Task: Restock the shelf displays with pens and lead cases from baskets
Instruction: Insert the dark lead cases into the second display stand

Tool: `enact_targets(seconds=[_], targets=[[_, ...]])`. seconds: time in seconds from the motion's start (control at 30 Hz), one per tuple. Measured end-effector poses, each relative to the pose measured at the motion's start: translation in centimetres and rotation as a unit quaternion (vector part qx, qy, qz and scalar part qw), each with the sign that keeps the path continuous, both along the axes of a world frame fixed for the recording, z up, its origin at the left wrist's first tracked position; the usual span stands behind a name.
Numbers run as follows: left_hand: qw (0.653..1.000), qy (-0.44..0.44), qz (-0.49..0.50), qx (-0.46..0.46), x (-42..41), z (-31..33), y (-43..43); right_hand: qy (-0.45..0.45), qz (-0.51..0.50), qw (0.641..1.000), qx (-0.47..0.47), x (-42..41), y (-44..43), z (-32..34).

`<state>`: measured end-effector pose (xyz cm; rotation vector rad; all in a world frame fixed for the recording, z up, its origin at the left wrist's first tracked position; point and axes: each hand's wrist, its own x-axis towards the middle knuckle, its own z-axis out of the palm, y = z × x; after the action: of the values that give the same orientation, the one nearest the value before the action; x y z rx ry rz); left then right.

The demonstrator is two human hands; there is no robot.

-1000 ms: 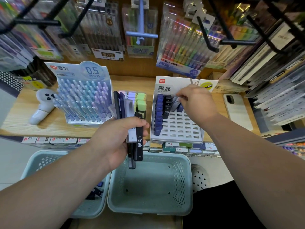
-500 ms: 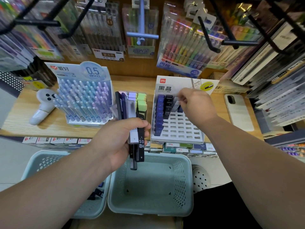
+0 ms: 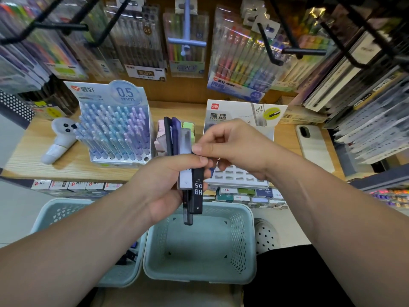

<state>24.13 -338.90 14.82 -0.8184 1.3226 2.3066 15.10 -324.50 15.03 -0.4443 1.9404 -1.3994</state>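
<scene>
The lead display [image 3: 239,178] is set at 1 o'clock on the shelf [image 3: 66,160], within reach. A fan of lead cases [image 3: 187,160] is gripped in the left hand [image 3: 168,185] as stock; the right hand [image 3: 234,147] fingertips are pinched narrowly on the rightmost case.

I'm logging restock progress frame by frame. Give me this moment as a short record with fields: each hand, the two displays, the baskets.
left hand: grips a fanned bundle of lead cases, front one printed HB 0.5
right hand: fingertips pinch the top of one case in the bundle
lead case display: white slotted tray on the shelf, visible front slots empty, rest hidden by the hands
pen display: full of blue-to-purple pens
right basket: empty
left basket: mostly hidden, a few dark items inside
</scene>
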Motion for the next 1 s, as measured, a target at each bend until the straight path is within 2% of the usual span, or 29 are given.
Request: enact_targets(seconds=[0.1, 0.3, 0.47, 0.57, 0.67, 0.83, 1.0], targets=[[1.0, 0.022, 0.006, 0.012, 0.3, 0.3, 0.2, -0.053, -0.047, 0.995, -0.077, 1.3, 0.2, 0.4], [0.999, 0.035, -0.017, 0.01, 1.1, 0.6, 0.6, -0.071, -0.089, 0.99, -0.085, 2.6, 0.7, 0.9], [0.999, 0.034, -0.013, 0.019, 1.4, 0.8, 0.8, -0.121, -0.216, 0.954, -0.17, 1.0, 2.6, 1.6], [0.999, 0.036, -0.005, 0.014, 1.4, 0.8, 0.6, -0.11, -0.248, 0.948, -0.167, 0.1, 3.7, 1.4], [0.999, 0.04, -0.006, 0.001, 1.4, 0.8, 0.5, -0.042, -0.221, 0.967, -0.124, -0.2, 4.5, 1.2], [0.996, 0.056, -0.043, -0.061, 1.1, 0.4, 0.6, 0.005, -0.076, 0.996, -0.056, 0.7, 4.0, 0.8], [0.992, 0.054, -0.07, -0.084, 1.0, 0.0, 0.8, 0.021, -0.121, 0.99, -0.076, 0.3, 3.9, 0.6]])
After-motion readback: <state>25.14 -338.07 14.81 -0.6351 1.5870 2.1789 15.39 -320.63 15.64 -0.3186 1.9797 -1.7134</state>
